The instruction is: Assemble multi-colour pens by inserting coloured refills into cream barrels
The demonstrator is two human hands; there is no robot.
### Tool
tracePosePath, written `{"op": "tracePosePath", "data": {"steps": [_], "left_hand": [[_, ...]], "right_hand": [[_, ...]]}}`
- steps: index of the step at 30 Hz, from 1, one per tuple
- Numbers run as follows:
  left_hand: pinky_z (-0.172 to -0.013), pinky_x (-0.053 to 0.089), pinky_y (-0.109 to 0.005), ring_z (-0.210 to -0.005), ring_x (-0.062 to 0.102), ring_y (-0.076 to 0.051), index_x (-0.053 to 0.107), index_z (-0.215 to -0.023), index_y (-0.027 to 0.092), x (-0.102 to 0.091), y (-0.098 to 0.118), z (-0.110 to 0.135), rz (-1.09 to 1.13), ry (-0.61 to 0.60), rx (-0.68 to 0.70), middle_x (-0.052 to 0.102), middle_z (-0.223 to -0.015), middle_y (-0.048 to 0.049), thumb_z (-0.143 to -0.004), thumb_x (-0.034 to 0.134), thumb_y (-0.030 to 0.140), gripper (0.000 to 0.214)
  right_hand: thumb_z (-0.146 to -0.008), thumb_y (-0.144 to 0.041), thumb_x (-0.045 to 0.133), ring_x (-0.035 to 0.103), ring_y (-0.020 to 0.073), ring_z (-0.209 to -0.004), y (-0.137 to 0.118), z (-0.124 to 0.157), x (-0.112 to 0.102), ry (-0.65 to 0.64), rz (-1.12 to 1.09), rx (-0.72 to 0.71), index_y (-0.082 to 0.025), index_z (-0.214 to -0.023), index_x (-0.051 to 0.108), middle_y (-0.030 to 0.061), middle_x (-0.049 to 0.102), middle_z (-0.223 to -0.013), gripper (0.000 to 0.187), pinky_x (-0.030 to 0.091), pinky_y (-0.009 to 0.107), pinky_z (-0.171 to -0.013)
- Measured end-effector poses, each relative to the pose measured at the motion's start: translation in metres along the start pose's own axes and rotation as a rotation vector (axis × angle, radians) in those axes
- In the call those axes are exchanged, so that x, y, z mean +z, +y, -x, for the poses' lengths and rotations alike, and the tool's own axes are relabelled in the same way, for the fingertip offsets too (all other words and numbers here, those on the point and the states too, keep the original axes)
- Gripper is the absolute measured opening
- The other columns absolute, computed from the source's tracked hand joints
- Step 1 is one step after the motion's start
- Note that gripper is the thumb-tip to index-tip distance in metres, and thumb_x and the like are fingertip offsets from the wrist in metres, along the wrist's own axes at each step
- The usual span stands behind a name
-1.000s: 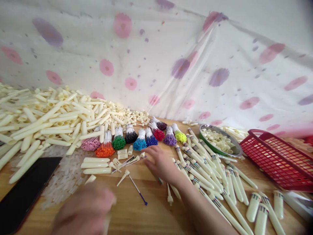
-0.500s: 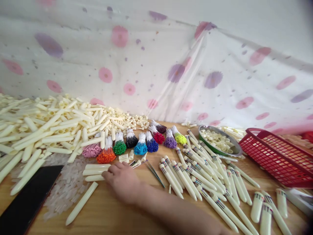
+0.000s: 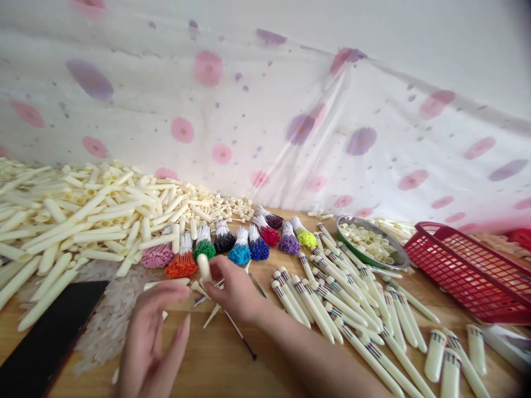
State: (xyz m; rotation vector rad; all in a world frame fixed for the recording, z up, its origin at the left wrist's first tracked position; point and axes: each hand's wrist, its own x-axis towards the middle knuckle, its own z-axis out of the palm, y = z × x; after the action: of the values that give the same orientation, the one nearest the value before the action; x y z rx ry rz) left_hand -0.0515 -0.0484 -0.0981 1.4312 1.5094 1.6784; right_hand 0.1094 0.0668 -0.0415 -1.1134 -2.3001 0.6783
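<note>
Wooden table (image 3: 215, 365), pen parts strewn: since half a second ago the right hand (image 3: 234, 290) has left the flat-lying pieces and pinches one barrel (image 3: 203, 268) upright, just before the green bundle (image 3: 207, 250), while the left hand (image 3: 151, 334) has come in, fingers open, seemingly empty.

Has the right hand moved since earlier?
Yes. The right hand moved rightward, from below the orange bundle to below the blue bundle, now holding a cream barrel.
</note>
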Motion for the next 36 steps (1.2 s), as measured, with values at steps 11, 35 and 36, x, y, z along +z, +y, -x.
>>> {"op": "tracePosePath", "data": {"steps": [11, 35, 36], "left_hand": [[-0.097, 0.044, -0.039, -0.119, 0.049, -0.025, 0.04, -0.125, 0.026, 0.039, 0.017, -0.038, -0.07, -0.217, -0.107, 0.049, -0.128, -0.0093, -0.086, 0.052, 0.038, 0.043], [-0.068, 0.045, -0.027, -0.068, 0.054, -0.017, 0.049, -0.085, 0.024, 0.033, 0.019, -0.027, -0.046, -0.59, -0.3, 0.055, -0.071, 0.0012, -0.089, 0.039, 0.051, 0.029], [-0.068, 0.045, -0.027, -0.07, 0.055, -0.018, 0.049, -0.086, 0.024, 0.032, 0.019, -0.028, -0.047, -0.597, -0.304, 0.056, -0.073, 0.0007, -0.088, 0.04, 0.052, 0.029]], "right_hand": [[-0.075, -0.013, 0.06, 0.057, 0.0157, -0.083, 0.007, 0.02, -0.024, -0.167, -0.097, -0.211, -0.018, -0.103, 0.062, 0.004, 0.061, -0.091, 0.028, 0.046, 0.026, -0.074], [-0.09, -0.031, 0.054, 0.057, 0.0205, -0.098, 0.076, -0.186, -0.03, -0.114, 0.46, 0.282, -0.015, -0.116, 0.052, 0.0083, 0.055, -0.116, 0.031, 0.05, 0.041, -0.081], [-0.09, -0.031, 0.054, 0.057, 0.0205, -0.098, 0.077, -0.185, -0.031, -0.104, 0.447, 0.285, -0.015, -0.116, 0.052, 0.0083, 0.055, -0.116, 0.031, 0.05, 0.041, -0.082]]}}
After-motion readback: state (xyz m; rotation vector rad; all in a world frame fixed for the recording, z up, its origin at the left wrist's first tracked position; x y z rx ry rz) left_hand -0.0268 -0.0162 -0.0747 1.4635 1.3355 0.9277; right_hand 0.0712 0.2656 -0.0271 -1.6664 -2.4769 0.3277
